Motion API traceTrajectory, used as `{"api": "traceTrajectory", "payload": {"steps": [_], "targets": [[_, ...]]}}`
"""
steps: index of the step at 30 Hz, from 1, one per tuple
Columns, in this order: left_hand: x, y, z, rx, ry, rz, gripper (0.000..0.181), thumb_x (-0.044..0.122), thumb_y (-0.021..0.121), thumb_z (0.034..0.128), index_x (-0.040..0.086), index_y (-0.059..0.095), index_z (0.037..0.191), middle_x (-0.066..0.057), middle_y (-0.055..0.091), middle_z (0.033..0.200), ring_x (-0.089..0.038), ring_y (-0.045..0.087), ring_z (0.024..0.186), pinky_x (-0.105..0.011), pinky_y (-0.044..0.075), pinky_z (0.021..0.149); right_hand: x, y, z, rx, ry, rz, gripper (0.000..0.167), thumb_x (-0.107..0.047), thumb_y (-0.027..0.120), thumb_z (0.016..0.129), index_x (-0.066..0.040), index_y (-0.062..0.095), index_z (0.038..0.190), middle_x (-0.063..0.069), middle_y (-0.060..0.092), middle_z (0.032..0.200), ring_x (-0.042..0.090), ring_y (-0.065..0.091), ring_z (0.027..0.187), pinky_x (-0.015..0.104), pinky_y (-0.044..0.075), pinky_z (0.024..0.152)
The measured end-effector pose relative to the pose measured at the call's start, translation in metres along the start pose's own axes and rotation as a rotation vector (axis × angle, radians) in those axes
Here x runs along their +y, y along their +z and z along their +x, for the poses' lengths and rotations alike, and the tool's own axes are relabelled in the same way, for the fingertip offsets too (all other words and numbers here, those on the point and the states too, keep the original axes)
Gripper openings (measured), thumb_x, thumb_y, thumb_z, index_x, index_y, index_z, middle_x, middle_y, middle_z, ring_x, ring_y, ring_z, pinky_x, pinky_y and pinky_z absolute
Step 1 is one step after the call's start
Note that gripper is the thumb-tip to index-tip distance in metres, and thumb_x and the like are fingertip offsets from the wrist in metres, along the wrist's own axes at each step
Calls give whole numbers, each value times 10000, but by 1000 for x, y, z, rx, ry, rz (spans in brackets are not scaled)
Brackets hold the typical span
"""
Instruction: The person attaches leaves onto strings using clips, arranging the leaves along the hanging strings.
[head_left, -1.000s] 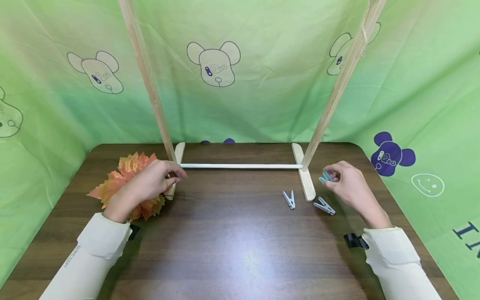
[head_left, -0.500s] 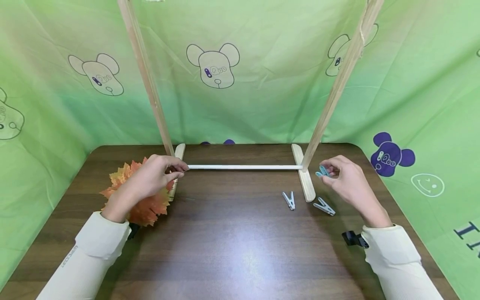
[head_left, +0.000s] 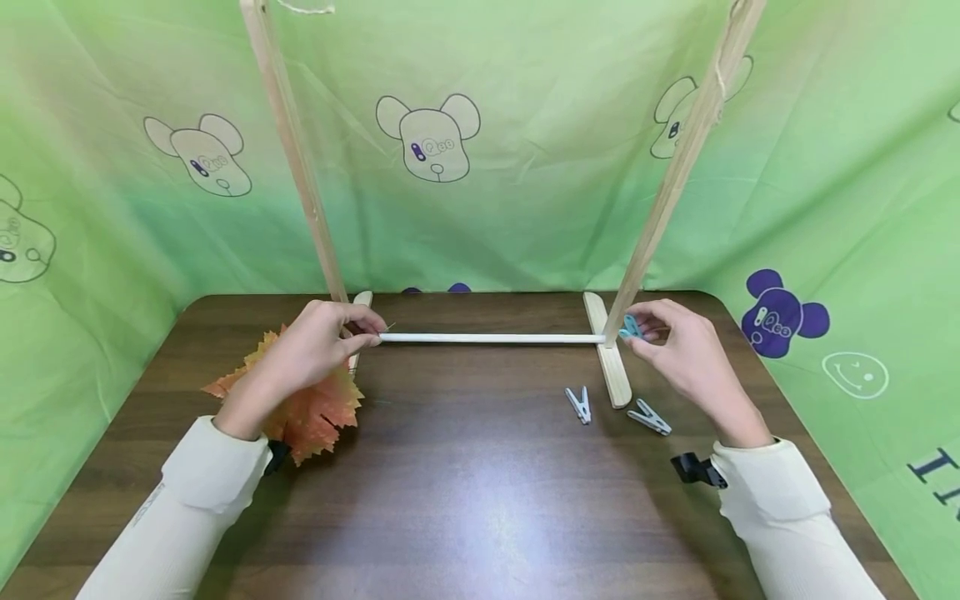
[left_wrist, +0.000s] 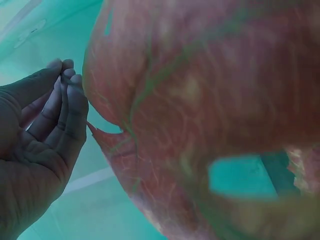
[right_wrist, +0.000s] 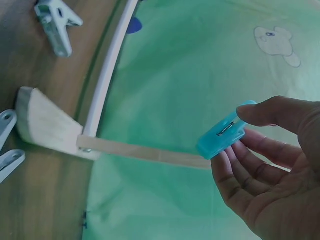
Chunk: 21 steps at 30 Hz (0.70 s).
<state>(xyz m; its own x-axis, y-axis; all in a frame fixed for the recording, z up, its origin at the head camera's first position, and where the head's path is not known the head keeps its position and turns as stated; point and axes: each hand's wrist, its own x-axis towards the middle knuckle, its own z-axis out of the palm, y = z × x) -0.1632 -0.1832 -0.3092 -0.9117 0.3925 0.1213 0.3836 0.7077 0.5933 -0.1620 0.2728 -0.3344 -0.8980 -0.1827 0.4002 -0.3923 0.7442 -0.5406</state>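
Observation:
In the head view, my left hand point(head_left: 322, 342) is at the frame's left post, thumb and fingertips pinched together. A thin strand pokes out past the fingertips, and a bunch of orange-red artificial maple leaves point(head_left: 315, 417) hangs below the hand. Close up, a leaf point(left_wrist: 165, 100) fills much of the left wrist view; the join between strand and leaves is hidden. My right hand point(head_left: 682, 337) pinches a light blue clothespin point(right_wrist: 225, 132) between thumb and fingers, beside the right post point(head_left: 663, 200). Two grey-blue clothespins, one left point(head_left: 579, 405) and one right point(head_left: 649, 417), lie on the table.
A wooden frame has a left post point(head_left: 296, 158), flat feet point(head_left: 615, 371) and a white rod point(head_left: 491, 338) across the bottom. Some string point(head_left: 307, 10) shows at the top. Green printed cloth point(head_left: 525, 208) surrounds the brown table point(head_left: 450, 467) at the back and sides.
My left hand has shifted right and slightly up, and the leaves have followed to the right and down. My right hand has carried the blue clothespin left towards the right post.

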Motion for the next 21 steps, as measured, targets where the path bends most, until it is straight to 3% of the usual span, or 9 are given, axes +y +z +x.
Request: {"api": "traceTrajectory", "payload": {"steps": [8, 15, 21], "targets": [[8, 2, 10, 50, 7, -6, 75, 73, 765, 952, 96, 803, 1012, -40, 782, 949, -170, 690, 845, -299, 545, 724, -21, 2, 16, -8, -7, 76, 314, 43, 768, 886, 59, 715, 1195, 242, 737, 1030, -150, 552, 829, 8, 478, 759], [16, -1, 18, 63, -4, -53, 61, 99, 758, 966, 106, 806, 1004, -29, 785, 938, -168, 655, 787, -298, 524, 699, -48, 2, 35, -2, -45, 135, 299, 31, 745, 903, 18, 723, 1201, 195, 741, 1025, -73, 599, 844, 30, 496, 772], [25, -5, 27, 101, -10, -105, 57, 133, 765, 969, 94, 800, 991, -18, 732, 793, -155, 620, 694, -264, 521, 666, -72, 2, 50, 0, -59, 183, 314, 16, 730, 914, -1, 718, 1227, 161, 733, 1033, -15, 624, 873, 68, 511, 814]]}}
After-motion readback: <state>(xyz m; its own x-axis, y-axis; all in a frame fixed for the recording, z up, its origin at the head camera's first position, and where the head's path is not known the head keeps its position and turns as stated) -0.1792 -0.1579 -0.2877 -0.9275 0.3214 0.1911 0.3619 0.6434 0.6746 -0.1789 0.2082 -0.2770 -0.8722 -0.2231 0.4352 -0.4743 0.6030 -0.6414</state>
